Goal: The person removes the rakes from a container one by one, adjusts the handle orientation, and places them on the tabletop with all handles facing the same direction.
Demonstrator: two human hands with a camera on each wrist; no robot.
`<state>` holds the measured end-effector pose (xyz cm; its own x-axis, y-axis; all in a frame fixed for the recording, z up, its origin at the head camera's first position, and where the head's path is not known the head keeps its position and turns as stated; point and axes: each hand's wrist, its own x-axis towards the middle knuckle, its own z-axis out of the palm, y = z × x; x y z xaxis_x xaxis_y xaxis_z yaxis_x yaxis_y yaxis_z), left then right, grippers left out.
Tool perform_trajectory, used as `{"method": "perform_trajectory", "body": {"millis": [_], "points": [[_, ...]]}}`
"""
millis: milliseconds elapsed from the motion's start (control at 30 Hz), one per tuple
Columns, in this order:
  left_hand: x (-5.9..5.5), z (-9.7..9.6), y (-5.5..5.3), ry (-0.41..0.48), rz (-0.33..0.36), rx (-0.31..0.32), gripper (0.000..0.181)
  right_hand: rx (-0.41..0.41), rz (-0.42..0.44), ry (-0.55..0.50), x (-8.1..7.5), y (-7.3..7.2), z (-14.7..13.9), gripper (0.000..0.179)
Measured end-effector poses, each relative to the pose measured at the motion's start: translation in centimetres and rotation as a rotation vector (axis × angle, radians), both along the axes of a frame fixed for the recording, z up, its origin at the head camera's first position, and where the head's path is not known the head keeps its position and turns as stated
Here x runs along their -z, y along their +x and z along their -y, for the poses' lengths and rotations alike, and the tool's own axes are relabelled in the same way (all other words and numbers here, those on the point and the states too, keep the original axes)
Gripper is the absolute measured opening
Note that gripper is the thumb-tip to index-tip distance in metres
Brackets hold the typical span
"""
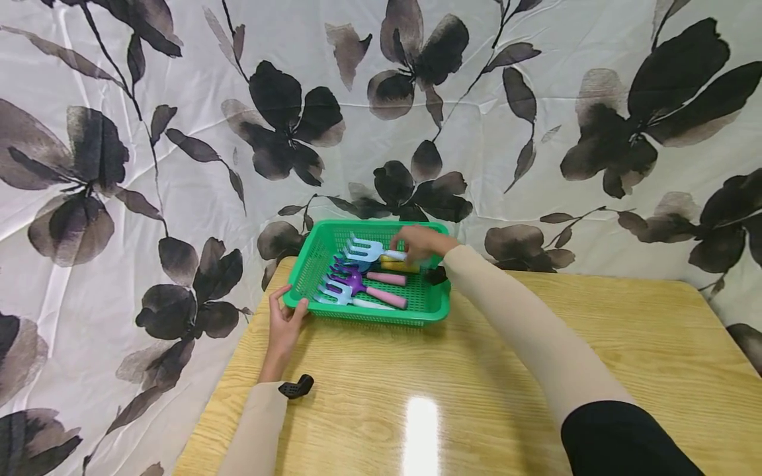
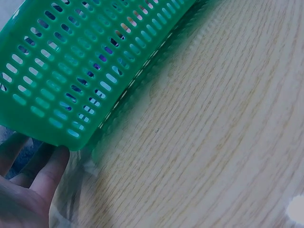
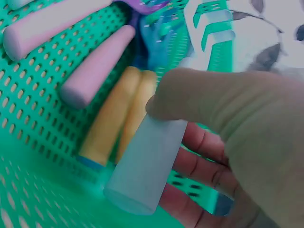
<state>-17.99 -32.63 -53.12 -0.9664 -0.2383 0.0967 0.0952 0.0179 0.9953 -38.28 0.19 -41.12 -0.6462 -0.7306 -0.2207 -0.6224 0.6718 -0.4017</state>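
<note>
My right hand (image 1: 420, 242) grips the pale blue handle (image 3: 147, 164) of a light blue hand fork (image 1: 364, 250) at the back of a green plastic basket (image 1: 369, 315). The thumb presses on top of the handle and the fingers curl beneath it. My left hand (image 1: 284, 320) holds the basket's near left corner, thumb at the front side and fingers at the left rim. Inside lie a purple hand fork (image 1: 352, 280) with a pink handle (image 1: 385, 296), another light blue fork (image 1: 338, 292), and two yellow handles (image 3: 110, 116) beside the held one.
The basket stands on a wood-grain table (image 1: 506, 370), near its back left edge. Behind hangs a white cloth (image 1: 476, 139) with dark flowers. A black wrist device (image 1: 296, 387) sits on the left sleeve.
</note>
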Motion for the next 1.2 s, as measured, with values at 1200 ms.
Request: {"method": "perform_trajectory", "body": {"millis": [1200], "points": [[-0.1, -1.3, 0.7, -0.01, 0.01, -0.012, 0.062, 0.287, -0.128, -0.219, -2.3, 10.2, -27.4, 0.038]]}}
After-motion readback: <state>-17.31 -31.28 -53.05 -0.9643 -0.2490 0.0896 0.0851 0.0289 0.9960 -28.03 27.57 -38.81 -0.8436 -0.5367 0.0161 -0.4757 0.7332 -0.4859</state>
